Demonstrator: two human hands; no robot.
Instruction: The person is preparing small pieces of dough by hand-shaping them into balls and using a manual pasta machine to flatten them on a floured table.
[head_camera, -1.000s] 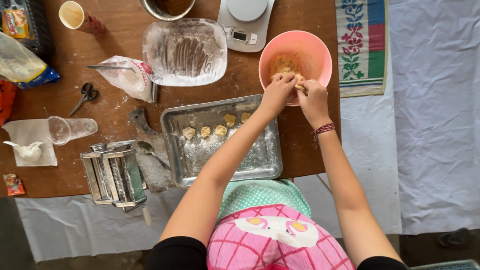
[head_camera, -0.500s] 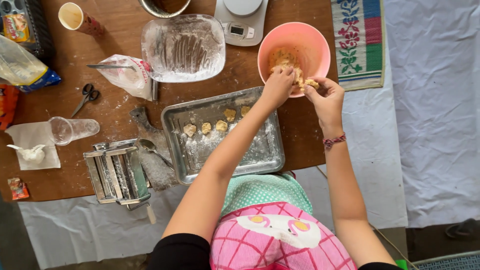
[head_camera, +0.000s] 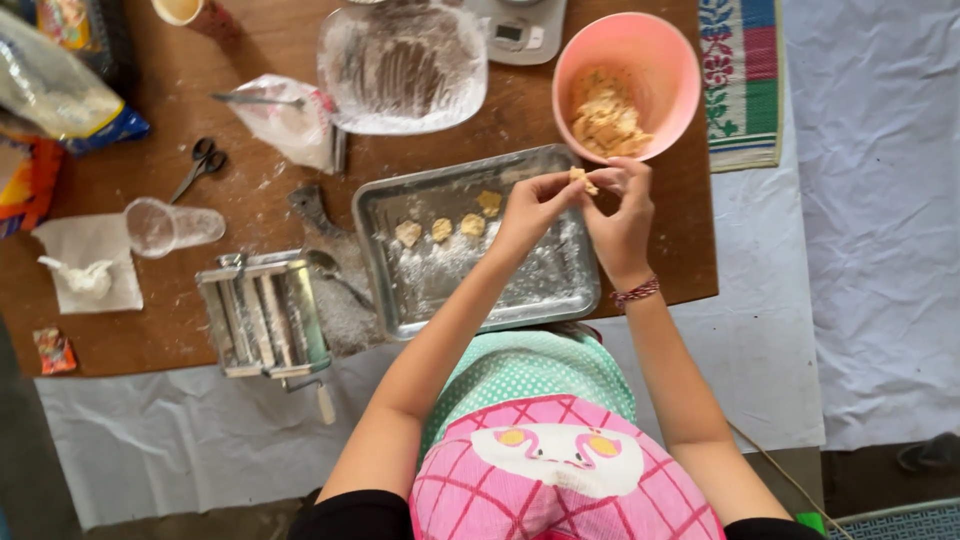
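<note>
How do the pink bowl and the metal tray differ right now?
The pink bowl is round and deep; the metal tray is rectangular and shallow. The bowl holds a heap of dough pieces; the tray holds a few shaped pieces in a row, on a dusting of flour. The hands work over the tray's edge, just below the bowl. Both sit on the wooden table.

Bowl (head_camera: 660, 70) pink, dough (head_camera: 607, 122) inside pale tan. Tray (head_camera: 400, 300) silver-grey, dusted white. Table (head_camera: 250, 160) brown wood. Apron (head_camera: 560, 470) pink check, green dotted upper part. Mat (head_camera: 740, 80) green, red floral stripe. Bracelet (head_camera: 636, 292) red-white. Scissors (head_camera: 200, 165) black-handled.
</note>
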